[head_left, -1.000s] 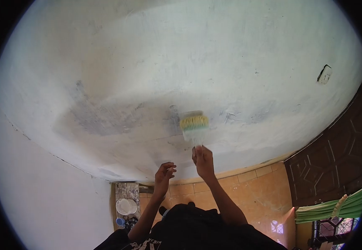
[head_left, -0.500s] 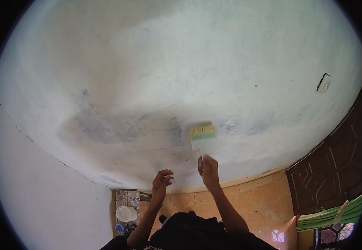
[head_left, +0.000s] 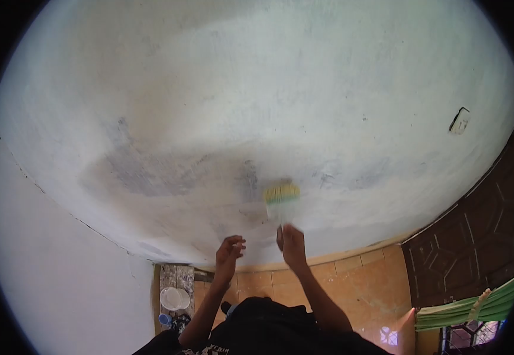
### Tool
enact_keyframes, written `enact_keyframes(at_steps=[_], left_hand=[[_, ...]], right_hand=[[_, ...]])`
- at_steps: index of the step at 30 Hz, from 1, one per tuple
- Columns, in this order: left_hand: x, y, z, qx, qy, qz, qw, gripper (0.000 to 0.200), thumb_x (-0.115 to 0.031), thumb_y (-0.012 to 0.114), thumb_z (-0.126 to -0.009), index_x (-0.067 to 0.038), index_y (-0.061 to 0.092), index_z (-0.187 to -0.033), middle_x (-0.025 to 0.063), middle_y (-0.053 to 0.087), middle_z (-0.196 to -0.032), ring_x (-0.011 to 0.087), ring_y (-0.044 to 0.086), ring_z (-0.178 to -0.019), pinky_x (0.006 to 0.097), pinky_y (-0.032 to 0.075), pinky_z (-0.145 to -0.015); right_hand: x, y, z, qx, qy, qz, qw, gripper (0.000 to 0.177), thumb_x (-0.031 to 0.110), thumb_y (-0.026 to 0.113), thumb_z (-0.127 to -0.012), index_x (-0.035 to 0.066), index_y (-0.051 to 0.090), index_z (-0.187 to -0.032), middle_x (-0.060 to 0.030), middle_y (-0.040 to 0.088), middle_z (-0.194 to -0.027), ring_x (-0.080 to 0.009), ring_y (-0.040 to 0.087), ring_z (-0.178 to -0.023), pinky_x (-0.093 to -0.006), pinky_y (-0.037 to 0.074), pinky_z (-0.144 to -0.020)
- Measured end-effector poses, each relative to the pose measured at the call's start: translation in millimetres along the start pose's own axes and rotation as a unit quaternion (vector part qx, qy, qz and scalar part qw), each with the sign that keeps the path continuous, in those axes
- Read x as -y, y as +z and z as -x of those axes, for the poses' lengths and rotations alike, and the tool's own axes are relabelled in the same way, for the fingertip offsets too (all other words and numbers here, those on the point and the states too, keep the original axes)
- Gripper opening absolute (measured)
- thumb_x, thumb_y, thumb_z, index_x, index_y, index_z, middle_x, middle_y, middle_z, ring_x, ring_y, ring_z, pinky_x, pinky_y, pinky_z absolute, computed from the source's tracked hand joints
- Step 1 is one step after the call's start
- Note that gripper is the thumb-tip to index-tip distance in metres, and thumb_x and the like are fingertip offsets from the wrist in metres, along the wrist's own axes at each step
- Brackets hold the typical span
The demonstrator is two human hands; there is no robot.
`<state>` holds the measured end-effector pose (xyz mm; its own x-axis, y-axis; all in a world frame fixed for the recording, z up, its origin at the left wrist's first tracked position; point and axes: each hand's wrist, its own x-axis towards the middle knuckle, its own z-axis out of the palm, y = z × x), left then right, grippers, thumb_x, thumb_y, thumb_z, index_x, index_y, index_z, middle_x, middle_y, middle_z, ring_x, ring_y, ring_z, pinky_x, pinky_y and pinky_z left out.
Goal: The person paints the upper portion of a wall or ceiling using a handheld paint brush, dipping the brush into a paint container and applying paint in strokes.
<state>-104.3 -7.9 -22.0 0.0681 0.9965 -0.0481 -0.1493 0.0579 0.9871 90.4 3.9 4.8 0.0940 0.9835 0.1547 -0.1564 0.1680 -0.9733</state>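
"Brush (head_left: pixel 282 195): where exactly?"

"Just off centre, toward four o'clock, in front of the pale wall (head_left: pixel 304 77). Yellow and green bristles pointing to twelve, too blurred to tell whether touching."

"And held how?"

"By the handle, in the right hand (head_left: pixel 292 239), at five o'clock, with fingers closed around it."

"Left hand (head_left: pixel 228 254)?"

"Near the wall, between six and seven o'clock, apart from the right hand. Loosely curled fingers; cannot tell whether gripping anything small."

"What about seven o'clock?"

"White containers (head_left: pixel 175 299) on a paint-spotted bench (head_left: pixel 177 275), with a blue cup (head_left: pixel 165 319) just beside."

"Farther round?"

"Between two and three, a switch plate (head_left: pixel 460 122) on the wall. Between three and four, a dark door (head_left: pixel 464 236). Near four, a green curtain (head_left: pixel 470 309). At five, orange floor tiles (head_left: pixel 334 284)."
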Motion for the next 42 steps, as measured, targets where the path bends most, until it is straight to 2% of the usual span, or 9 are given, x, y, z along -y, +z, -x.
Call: enact_keyframes(at_steps=[4,8,10,19,22,27,35,38,42], left_hand=[[-14,6,0,0.0,0.016,0.002,1.0,0.025,-0.023,0.056,-0.095,-0.008,0.055,-0.115,0.0032,0.06,-0.109,0.0127,0.057,-0.097,0.0284,0.045,-0.082],[-9,4,10,-0.019,0.002,0.006,1.0,0.026,-0.024,0.056,-0.095,-0.008,0.055,-0.115,0.0033,0.06,-0.109,0.0128,0.057,-0.097,0.0285,0.045,-0.082],[-3,0,15,-0.026,-0.009,0.004,1.0,0.026,-0.025,0.056,-0.095,-0.008,0.055,-0.115,0.0033,0.06,-0.109,0.0129,0.057,-0.097,0.0285,0.045,-0.082],[-10,-3,12,-0.02,0.006,-0.006,1.0,0.026,-0.026,0.056,-0.095,-0.008,0.055,-0.114,0.0034,0.06,-0.109,0.013,0.056,-0.098,0.0285,0.045,-0.082],[-11,0,13,-0.014,0.01,-0.003,1.0,0.026,-0.026,0.056,-0.095,-0.008,0.055,-0.114,0.0036,0.06,-0.109,0.0131,0.056,-0.098,0.0286,0.045,-0.082],[4,-1,23,-0.019,-0.018,0.001,1.0,0.027,-0.027,0.056,-0.095,-0.008,0.055,-0.114,0.0037,0.06,-0.108,0.0131,0.057,-0.097,0.0285,0.045,-0.081],[2,-10,20,-0.003,-0.007,-0.02,1.0,0.026,-0.028,0.056,-0.095,-0.009,0.055,-0.114,0.0029,0.06,-0.107,0.0133,0.057,-0.097,0.0295,0.045,-0.081],[0,-16,24,-0.009,-0.02,-0.009,1.0,0.027,-0.027,0.056,-0.095,-0.009,0.055,-0.114,0.0032,0.06,-0.108,0.0136,0.057,-0.097,0.03,0.045,-0.082],[0,-29,31,-0.003,-0.034,-0.008,0.999,0.027,-0.027,0.057,-0.094,-0.009,0.055,-0.115,0.0029,0.061,-0.108,0.0134,0.057,-0.098,0.0304,0.045,-0.083]], right_hand=[[4,-7,-26,-0.006,-0.014,-0.004,1.0,0.052,0.047,0.035,-0.1,0.009,0.038,-0.066,0.0053,0.033,-0.055,-0.0042,0.029,-0.049,-0.0227,0.024,-0.044],[-119,-26,3,-0.039,0.015,0.162,0.986,0.052,0.047,0.037,-0.1,0.013,0.037,-0.061,0.0059,0.033,-0.049,-0.0039,0.031,-0.041,-0.0218,0.024,-0.039],[-108,-17,46,-0.032,0.113,0.086,0.989,0.043,0.031,0.038,-0.102,0.009,0.039,-0.064,0.0035,0.035,-0.055,-0.0068,0.033,-0.05,-0.0262,0.029,-0.046],[36,-1,-28,-0.021,0.023,-0.034,0.999,0.049,0.041,0.036,-0.102,0.007,0.041,-0.066,0.0022,0.034,-0.054,-0.0081,0.033,-0.049,-0.0263,0.028,-0.047],[-39,-15,-21,-0.049,-0.061,0.075,0.994,0.049,0.044,0.036,-0.101,0.012,0.039,-0.064,0.0054,0.033,-0.05,-0.0038,0.029,-0.042,-0.0226,0.023,-0.039],[-92,-12,52,-0.067,0.164,-0.002,0.984,0.049,0.046,0.037,-0.1,0.012,0.039,-0.065,0.0059,0.033,-0.05,-0.0039,0.031,-0.042,-0.0211,0.024,-0.039],[32,24,-27,-0.003,-0.026,-0.039,0.999,0.049,0.045,0.034,-0.101,0.012,0.037,-0.065,0.0054,0.032,-0.052,-0.0039,0.028,-0.043,-0.0218,0.023,-0.039],[-42,12,-20,-0.035,-0.06,0.043,0.997,0.05,0.046,0.035,-0.101,0.012,0.037,-0.065,0.0054,0.033,-0.052,-0.0041,0.03,-0.044,-0.022,0.025,-0.04],[-103,12,36,-0.101,0.07,0.035,0.992,0.051,0.047,0.036,-0.1,0.012,0.039,-0.063,0.0059,0.034,-0.05,-0.0041,0.032,-0.042,-0.0216,0.026,-0.04]])
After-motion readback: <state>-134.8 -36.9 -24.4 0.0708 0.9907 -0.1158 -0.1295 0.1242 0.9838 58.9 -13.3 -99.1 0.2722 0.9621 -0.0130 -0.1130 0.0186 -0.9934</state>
